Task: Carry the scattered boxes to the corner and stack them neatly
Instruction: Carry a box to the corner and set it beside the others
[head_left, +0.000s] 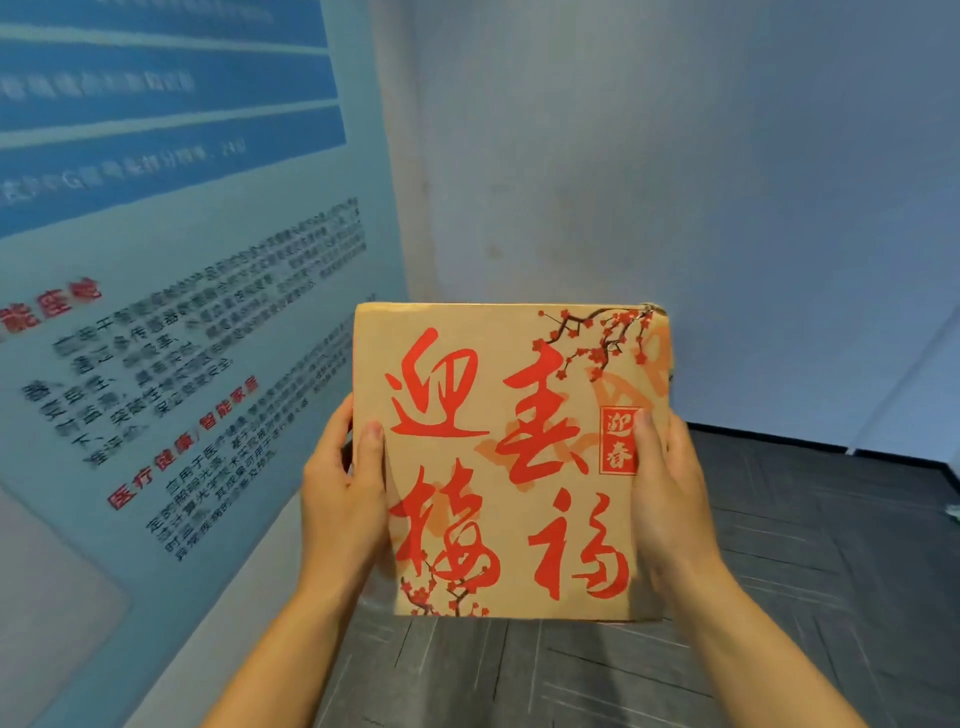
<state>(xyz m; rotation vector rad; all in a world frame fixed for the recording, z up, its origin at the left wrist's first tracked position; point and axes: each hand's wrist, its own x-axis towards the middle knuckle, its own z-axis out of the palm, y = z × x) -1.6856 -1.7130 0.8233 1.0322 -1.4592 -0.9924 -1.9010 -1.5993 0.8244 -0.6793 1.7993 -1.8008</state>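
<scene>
A brown cardboard box (511, 462) with large red characters and red plum blossoms fills the middle of the view, held up in the air in front of a room corner. My left hand (343, 488) grips its left edge, thumb on the top face and fingers wrapped underneath. My right hand (670, 488) grips the right edge the same way. The box's underside and whatever lies behind it are hidden.
A blue wall panel (182, 312) with printed text runs along the left. A plain pale wall (675, 182) stands ahead and meets the panel in a corner. Dark grey carpet tiles (805, 545) cover the floor to the right and below.
</scene>
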